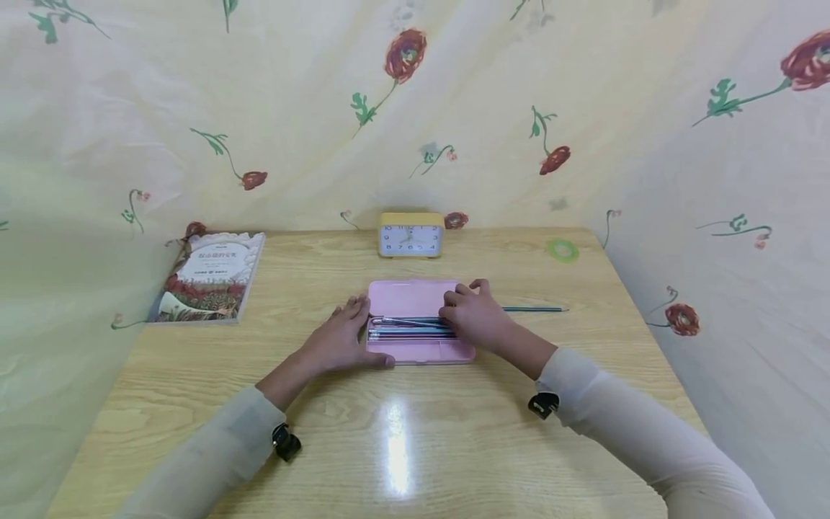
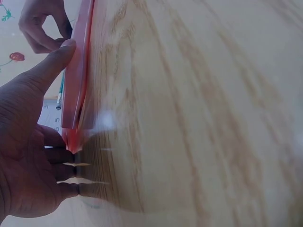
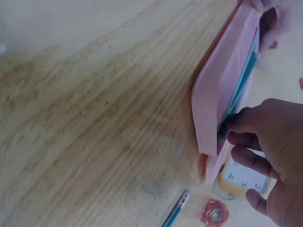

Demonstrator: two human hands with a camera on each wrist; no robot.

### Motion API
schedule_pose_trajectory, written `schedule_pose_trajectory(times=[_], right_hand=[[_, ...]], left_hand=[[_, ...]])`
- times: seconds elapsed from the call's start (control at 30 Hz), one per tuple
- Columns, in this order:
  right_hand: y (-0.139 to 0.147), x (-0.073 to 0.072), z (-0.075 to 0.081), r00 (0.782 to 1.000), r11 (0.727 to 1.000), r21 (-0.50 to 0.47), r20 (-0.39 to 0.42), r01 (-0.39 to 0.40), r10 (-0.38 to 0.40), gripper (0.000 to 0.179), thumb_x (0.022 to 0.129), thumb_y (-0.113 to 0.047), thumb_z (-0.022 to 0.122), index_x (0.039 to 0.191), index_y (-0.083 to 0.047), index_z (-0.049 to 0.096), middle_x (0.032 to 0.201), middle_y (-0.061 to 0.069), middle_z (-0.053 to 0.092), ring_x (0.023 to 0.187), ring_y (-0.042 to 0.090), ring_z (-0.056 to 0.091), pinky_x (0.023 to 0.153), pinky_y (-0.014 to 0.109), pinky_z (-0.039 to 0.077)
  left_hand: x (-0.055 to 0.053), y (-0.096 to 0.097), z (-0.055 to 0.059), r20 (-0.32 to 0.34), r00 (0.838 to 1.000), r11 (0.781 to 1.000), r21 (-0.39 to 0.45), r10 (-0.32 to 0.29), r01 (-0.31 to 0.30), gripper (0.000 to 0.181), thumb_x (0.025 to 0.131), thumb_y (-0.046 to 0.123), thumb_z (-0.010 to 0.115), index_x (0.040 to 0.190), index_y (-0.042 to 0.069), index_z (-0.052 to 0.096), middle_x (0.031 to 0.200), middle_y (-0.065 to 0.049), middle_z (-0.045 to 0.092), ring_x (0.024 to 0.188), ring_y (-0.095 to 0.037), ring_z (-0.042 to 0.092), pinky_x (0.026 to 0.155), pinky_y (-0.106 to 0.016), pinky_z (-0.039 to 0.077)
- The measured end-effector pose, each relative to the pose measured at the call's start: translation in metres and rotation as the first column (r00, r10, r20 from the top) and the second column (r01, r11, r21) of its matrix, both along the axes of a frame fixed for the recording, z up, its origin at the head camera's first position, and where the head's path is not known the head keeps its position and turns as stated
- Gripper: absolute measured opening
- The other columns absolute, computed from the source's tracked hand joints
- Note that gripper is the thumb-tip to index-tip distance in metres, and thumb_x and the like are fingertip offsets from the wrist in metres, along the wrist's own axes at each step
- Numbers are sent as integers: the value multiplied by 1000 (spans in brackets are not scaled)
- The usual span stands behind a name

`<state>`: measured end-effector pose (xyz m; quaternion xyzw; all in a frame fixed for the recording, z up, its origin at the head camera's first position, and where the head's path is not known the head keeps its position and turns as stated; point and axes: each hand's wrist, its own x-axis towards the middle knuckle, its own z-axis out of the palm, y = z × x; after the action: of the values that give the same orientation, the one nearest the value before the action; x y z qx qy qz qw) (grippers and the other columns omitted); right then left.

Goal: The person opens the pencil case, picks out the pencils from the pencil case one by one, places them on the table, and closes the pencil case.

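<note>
a: where does the pencil case [image 1: 413,294] sit?
b: around the middle of the bench [image 1: 402,425], nearer the far edge than the near one. it's open flat, pink, its lid toward the far edge, and it lies right between the two hands.
a: what is the left hand [image 1: 337,339] doing?
b: it's spread wide at the case's left end — thumb stretched along the near wall, the other fingers fairly straight against the left side.
a: and the right hand [image 1: 476,313]?
b: over the right end of the case, thumb and forefinger pinching the end of a teal pencil [image 3: 242,85], the other fingers apart from it.
a: anything else in there?
b: several pencils [image 1: 408,335], lying lengthwise in the tray half.
a: and outside it?
b: one loose pencil [image 1: 534,309] on the bench, past the right hand toward the right edge — not in its grip. a yellow clock [image 1: 411,216] stands at the middle of the far edge, a book [image 1: 210,277] lies at the far left corner, and a green ring [image 1: 563,250] lies near the far right corner.
</note>
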<state>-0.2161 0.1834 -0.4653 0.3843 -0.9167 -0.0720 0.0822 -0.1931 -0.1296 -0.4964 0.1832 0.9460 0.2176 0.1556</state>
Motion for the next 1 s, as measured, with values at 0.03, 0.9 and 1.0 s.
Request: schedule_pose_trajectory(times=[0.03,0.9,1.0], right_hand=[[-2,1,-1,1000,1000,30,-14,-4,5,10,98,-12,83,106,-19,84,102,2,73,98,26,64,99,65,55],[-14,5,-1,1000,997,73,-12,16,-15,6,102,-13,77,104,-11,83,98,6,72,87,25,65,88,51,62],[-13,5,1,999,998,45,9,32,-33,5,100,-13,79,103,-11,83,97,5,72,89,24,66,94,55,62]], left_hand=[[0,0,0,0,1000,1000,-1,-1,1,145,79,86,79,176,2,13,187,-15,9,175,-35,8,142,-54,15],[3,1,6,2,1000,1000,-1,2,-2,143,80,84,80,175,1,15,186,-16,11,175,-36,9,143,-54,16],[4,1,6,4,1000,1000,6,-1,1,143,80,84,80,175,1,15,186,-16,11,175,-36,9,143,-54,16]])
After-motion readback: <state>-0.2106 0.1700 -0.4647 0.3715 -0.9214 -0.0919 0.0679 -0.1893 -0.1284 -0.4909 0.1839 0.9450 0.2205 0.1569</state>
